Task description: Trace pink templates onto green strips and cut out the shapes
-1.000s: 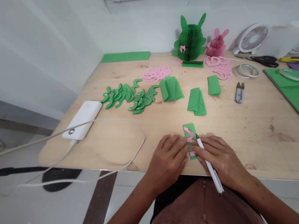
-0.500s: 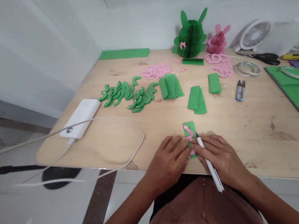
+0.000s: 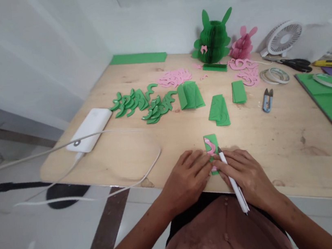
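A small green paper strip (image 3: pixel 213 138) lies near the table's front edge, with a pink curved paper cutout (image 3: pixel 210 146) on top of it. From the left, my left hand (image 3: pixel 188 177) grips the strip and cutout at their edge, fingers close together and slightly bent. My right hand (image 3: pixel 245 173) is closed around a white pen (image 3: pixel 234 185), its dark tip pointing up and away beside the strip. Fingertips of this hand also touch the strip's right side. The middle of the strip is partly hidden by fingers of both hands.
Green curved cutouts (image 3: pixel 158 110), folded green papers (image 3: pixel 191 95) and pink cutouts (image 3: pixel 174 78) lie beyond my hands. Blue thread snips (image 3: pixel 268 101), tape rolls (image 3: pixel 279 75) and scissors (image 3: pixel 295 64) are right. A white power bank (image 3: pixel 91 129) with a cable sits left. Paper figures (image 3: pixel 213 41) stand behind.
Both hands, the pen and the paper strip stay almost in place. The whole view shifts very slightly.
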The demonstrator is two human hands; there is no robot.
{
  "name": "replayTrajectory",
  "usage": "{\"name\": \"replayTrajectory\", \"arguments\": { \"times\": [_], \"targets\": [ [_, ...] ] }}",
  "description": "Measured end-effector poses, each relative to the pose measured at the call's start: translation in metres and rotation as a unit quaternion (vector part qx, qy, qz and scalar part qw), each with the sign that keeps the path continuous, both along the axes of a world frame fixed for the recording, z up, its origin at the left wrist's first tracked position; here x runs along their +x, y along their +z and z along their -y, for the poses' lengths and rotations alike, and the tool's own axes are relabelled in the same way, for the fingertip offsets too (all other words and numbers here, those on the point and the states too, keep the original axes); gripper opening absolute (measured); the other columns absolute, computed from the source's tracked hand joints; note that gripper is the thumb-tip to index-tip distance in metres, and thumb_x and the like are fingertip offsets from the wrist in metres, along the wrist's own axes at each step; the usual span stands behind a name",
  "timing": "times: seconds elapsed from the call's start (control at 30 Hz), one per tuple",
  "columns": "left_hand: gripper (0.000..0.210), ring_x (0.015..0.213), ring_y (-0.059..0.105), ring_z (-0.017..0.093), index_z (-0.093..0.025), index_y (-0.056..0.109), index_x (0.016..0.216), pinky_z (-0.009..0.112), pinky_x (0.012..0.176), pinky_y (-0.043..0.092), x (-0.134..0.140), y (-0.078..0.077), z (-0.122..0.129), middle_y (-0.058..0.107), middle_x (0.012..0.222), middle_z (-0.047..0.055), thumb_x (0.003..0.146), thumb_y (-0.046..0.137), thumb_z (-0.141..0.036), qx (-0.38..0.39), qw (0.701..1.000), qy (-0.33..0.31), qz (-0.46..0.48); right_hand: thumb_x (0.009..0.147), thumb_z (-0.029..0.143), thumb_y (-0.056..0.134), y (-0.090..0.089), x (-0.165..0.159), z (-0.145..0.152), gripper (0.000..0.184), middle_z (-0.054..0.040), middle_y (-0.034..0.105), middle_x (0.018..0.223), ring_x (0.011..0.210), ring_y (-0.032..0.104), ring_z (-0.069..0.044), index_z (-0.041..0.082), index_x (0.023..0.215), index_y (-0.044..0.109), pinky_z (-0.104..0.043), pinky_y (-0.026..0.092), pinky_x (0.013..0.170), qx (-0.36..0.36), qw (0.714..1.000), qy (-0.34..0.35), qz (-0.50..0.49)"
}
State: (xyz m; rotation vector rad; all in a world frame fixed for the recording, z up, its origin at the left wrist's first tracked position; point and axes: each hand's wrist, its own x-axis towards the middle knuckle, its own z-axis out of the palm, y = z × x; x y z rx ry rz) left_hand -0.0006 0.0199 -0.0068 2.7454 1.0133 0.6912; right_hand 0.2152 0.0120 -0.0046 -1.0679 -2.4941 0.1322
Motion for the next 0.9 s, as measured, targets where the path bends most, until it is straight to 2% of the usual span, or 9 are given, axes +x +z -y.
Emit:
{"name": "replayTrajectory", "arguments": {
  "times": [0.43, 0.9],
  "targets": [
    [0.029, 0.123, 0.048, 0.024, -0.016, 0.058, 0.116, 0.045, 0.105, 0.037, -0.0001, 0.0006, 0.0000, 0.059, 0.130, 0.008, 0.090, 0.046, -0.016, -0.008, 1.000, 0.001, 0.000, 0.093, 0.016, 0.051, 0.0002, 0.0008, 0.0005, 0.036, -0.0096, 0.065, 0.123, 0.119, 0.054, -0.025, 0.021, 0.128, 0.056, -0.043, 0.040, 0.092, -0.003, 1.000, 0.000, 0.010],
    [0.023, 0.122, 0.049, 0.023, -0.016, 0.058, 0.108, 0.044, 0.106, 0.036, -0.0012, 0.0020, -0.0016, 0.061, 0.128, 0.007, 0.088, 0.048, -0.015, -0.039, 0.998, -0.001, 0.052, 0.092, 0.016, 0.051, 0.0020, 0.0005, -0.0012, 0.038, -0.0103, 0.066, 0.121, 0.118, 0.056, -0.025, 0.021, 0.130, 0.055, -0.042, 0.042, 0.090, -0.003, 1.000, -0.002, 0.009]
  ]
}}
